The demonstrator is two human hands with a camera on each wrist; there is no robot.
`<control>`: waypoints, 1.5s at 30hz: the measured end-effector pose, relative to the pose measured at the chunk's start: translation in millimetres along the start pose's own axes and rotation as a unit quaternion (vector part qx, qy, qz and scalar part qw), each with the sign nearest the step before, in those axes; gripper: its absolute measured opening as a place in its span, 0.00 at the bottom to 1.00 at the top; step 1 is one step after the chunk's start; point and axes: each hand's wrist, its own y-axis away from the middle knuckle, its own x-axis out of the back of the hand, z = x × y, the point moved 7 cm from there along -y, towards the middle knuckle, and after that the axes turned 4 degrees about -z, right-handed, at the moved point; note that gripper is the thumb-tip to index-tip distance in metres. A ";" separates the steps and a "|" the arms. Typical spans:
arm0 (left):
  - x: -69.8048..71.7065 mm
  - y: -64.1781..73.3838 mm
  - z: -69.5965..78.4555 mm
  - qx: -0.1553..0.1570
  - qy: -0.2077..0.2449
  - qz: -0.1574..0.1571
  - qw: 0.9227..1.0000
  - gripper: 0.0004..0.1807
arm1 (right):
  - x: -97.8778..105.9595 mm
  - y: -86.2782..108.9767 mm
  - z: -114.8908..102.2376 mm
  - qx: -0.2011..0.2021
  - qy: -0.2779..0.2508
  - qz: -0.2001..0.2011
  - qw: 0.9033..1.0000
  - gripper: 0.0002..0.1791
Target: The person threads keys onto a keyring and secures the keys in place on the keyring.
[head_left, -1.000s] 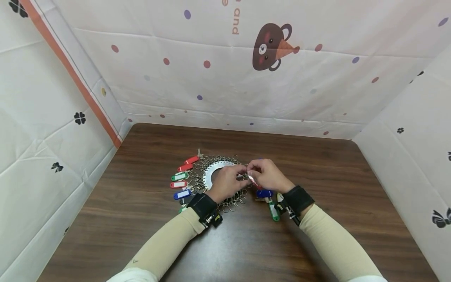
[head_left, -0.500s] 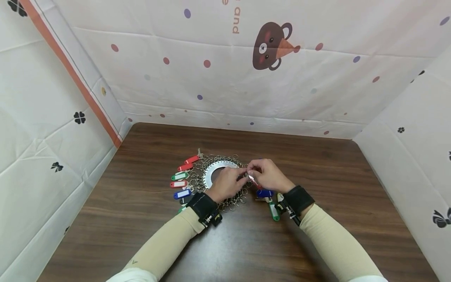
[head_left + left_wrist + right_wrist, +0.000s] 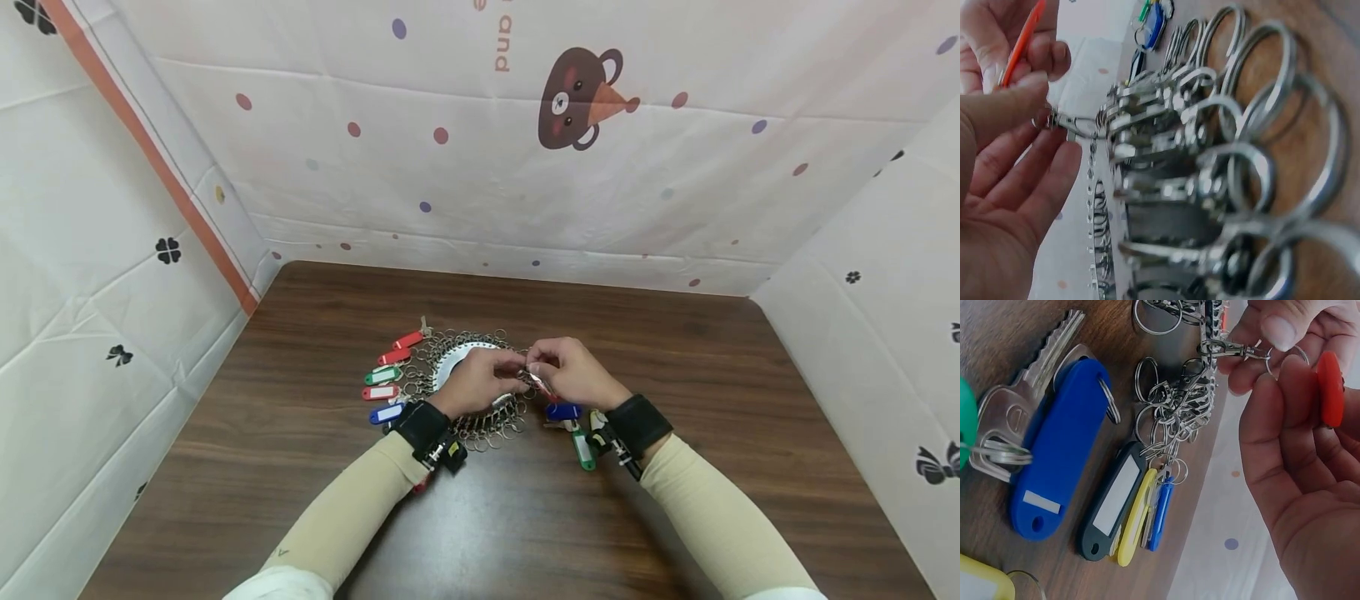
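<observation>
My left hand [image 3: 480, 383] is over the right side of a round silver key holder [image 3: 452, 360] with many small snap hooks. Its thumb and fingers pinch a small split ring [image 3: 1268, 364], joined to a snap hook [image 3: 1235, 349] on the holder's rim. My right hand [image 3: 573, 372] is close against it, gripping a red key tag [image 3: 1330, 390] between curled fingers. In the left wrist view the same red tag [image 3: 1024, 40] appears edge-on at the fingertips. Any key on this tag is hidden by the fingers.
Red, green and blue tags [image 3: 387, 413] hang from the holder's left side. To the right lie a blue tag [image 3: 563, 412] with a key and a green tag [image 3: 583, 450]. Black and yellow tags [image 3: 1138, 515] hang nearby. The brown wooden table [image 3: 675, 358] meets patterned cloth walls.
My left wrist has shifted slightly left and up, covering some tags at lower left and baring a red one beneath the forearm. My right hand keeps its grip on the red tag, almost unmoved.
</observation>
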 end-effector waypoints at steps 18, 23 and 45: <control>5.3 -3.4 -14.0 0.016 0.082 -0.046 0.995 0.05 | -3.0 0.9 -4.4 0.013 -0.012 -0.038 0.999 0.09; 4.9 -3.0 -13.4 0.013 0.077 -0.041 0.996 0.05 | -2.9 0.4 -5.7 0.013 -0.007 -0.036 0.999 0.09; 1.3 2.4 -3.5 -0.037 -0.003 0.004 0.999 0.13 | -2.7 -0.5 -7.9 0.011 0.015 -0.017 1.000 0.08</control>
